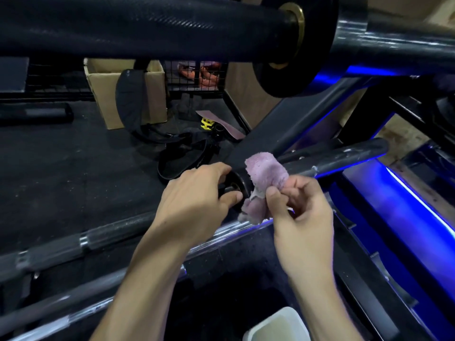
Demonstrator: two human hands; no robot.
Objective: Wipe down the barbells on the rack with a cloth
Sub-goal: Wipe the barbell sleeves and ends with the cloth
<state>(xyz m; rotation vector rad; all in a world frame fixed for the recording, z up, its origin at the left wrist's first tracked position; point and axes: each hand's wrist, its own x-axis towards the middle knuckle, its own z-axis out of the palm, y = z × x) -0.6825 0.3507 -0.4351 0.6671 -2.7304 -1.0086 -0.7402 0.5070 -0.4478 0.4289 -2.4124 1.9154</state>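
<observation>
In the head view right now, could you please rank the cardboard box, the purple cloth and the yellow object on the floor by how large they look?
1. cardboard box, largest
2. purple cloth, nearer the camera, so true size unsure
3. yellow object, smallest

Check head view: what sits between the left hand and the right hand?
Head view: the black barbell end collar and the pink cloth, pinched by the right hand; the left hand grips the collar.

Upper barbell [147, 25] overhead; lower bars [81, 242] beneath
</observation>
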